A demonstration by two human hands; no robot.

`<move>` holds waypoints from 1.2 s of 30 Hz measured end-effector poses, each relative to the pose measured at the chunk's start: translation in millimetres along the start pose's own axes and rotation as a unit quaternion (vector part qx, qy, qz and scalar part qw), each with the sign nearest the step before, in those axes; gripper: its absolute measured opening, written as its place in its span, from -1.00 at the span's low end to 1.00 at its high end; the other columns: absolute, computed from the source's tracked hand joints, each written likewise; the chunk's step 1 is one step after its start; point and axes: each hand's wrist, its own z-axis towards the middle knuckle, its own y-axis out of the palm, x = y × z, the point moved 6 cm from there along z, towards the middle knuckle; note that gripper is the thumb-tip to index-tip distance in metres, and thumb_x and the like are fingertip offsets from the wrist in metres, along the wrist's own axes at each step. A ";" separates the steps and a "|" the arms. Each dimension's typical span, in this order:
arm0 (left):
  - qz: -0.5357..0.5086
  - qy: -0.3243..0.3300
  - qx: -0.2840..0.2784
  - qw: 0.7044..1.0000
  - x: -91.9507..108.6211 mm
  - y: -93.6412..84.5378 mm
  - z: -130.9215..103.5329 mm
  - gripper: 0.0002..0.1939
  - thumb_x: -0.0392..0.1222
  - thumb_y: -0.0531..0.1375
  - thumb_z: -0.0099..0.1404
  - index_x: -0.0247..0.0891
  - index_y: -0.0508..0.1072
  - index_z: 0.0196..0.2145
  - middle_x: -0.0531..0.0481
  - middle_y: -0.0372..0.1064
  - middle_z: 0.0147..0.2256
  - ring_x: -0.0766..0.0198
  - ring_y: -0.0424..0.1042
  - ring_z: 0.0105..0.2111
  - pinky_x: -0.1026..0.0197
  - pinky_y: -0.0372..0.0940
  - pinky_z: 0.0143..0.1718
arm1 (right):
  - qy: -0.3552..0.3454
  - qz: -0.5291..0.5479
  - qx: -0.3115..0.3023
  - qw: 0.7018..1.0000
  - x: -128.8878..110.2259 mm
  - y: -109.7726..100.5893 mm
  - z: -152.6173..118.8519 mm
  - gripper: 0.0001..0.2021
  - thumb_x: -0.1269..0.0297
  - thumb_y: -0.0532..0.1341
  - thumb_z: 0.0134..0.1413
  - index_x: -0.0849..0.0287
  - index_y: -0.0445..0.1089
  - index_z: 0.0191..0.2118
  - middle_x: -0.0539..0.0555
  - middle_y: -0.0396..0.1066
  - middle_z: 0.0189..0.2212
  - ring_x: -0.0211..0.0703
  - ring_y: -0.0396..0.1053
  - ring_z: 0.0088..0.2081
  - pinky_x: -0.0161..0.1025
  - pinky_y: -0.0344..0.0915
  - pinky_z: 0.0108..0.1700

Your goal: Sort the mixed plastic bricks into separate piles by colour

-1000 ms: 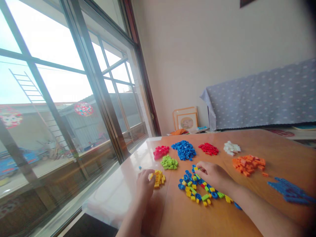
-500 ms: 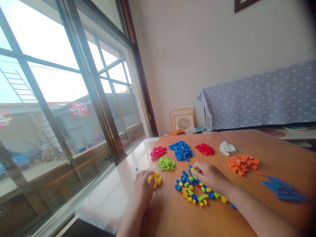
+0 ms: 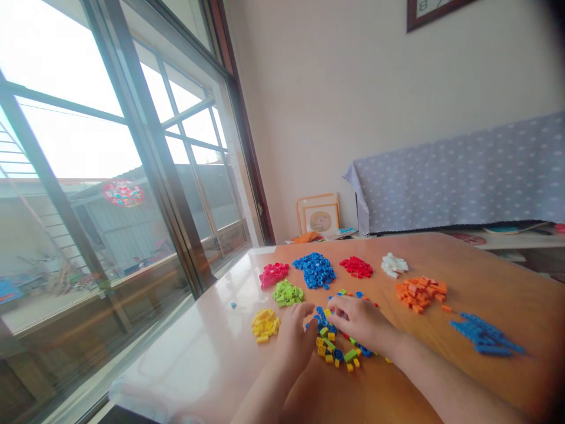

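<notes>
My left hand [image 3: 296, 334] is at the left side of a mixed group of small toy building bricks [image 3: 351, 355] in blue, yellow, green and red. Its thumb and fingers are apart, with blue bricks showing in the gap. My right hand [image 3: 364, 321] reaches over the same group from the right, its fingers bent down among the bricks. A yellow brick [image 3: 327, 312] is by those fingertips; whatever they pinch is hidden. Left of my left hand lies a heap of yellow bricks [image 3: 265, 325], and behind it a heap of lime green bricks [image 3: 288, 292].
Farther back on the wooden table [image 3: 397, 388] are pink pieces [image 3: 273, 275], blue round pieces [image 3: 315, 270], red pieces [image 3: 356, 267] and white pieces [image 3: 394, 265]. Orange bricks [image 3: 421, 293] and long blue pieces [image 3: 484, 334] lie on the right. A window stands left.
My left hand has left the yellow heap and moved right to the mixed bricks. My right hand stays over the group. The view has shifted slightly right.
</notes>
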 end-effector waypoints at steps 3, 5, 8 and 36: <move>-0.005 0.020 -0.037 0.999 11.9 12.9 0.0 -0.73 -0.28 0.17 0.29 -0.15 0.43 -0.04 -0.07 0.46 -0.13 0.15 0.42 -0.10 0.13 0.31 -0.08 | -0.006 0.010 -0.027 1.000 0.8 5.7 -0.1 -0.82 0.10 0.20 0.14 0.04 0.48 -0.27 -0.02 0.50 -0.42 -0.19 0.41 -0.35 -0.31 0.13 -0.32; -0.005 0.026 -0.060 0.998 15.6 17.6 -1.0 -0.74 -0.29 0.17 0.29 -0.13 0.44 -0.06 -0.06 0.46 -0.15 0.15 0.42 -0.11 0.15 0.31 -0.10 | -0.004 0.015 -0.044 0.999 2.2 9.6 -0.4 -0.81 0.08 0.21 0.13 0.05 0.48 -0.30 -0.02 0.50 -0.45 -0.20 0.40 -0.38 -0.32 0.11 -0.34; -0.016 0.019 -0.065 0.998 14.6 18.6 -4.1 -0.76 -0.31 0.17 0.28 -0.15 0.45 -0.10 -0.04 0.47 -0.18 0.17 0.42 -0.13 0.17 0.30 -0.12 | 0.004 0.019 -0.056 0.998 2.8 12.2 -1.2 -0.79 0.06 0.20 0.14 0.06 0.48 -0.31 -0.03 0.48 -0.49 -0.21 0.38 -0.41 -0.33 0.09 -0.37; 0.254 -0.196 0.050 0.946 -94.3 -88.4 -34.6 -0.79 -0.14 0.14 0.28 -0.08 0.50 -0.15 -0.02 0.52 -0.13 0.06 0.35 -0.01 0.03 0.12 -0.01 | 0.030 0.004 -0.050 0.998 3.5 0.7 -3.0 -0.74 0.09 0.10 0.20 0.05 0.50 -0.30 0.02 0.53 -0.35 -0.14 0.43 -0.27 -0.28 0.18 -0.23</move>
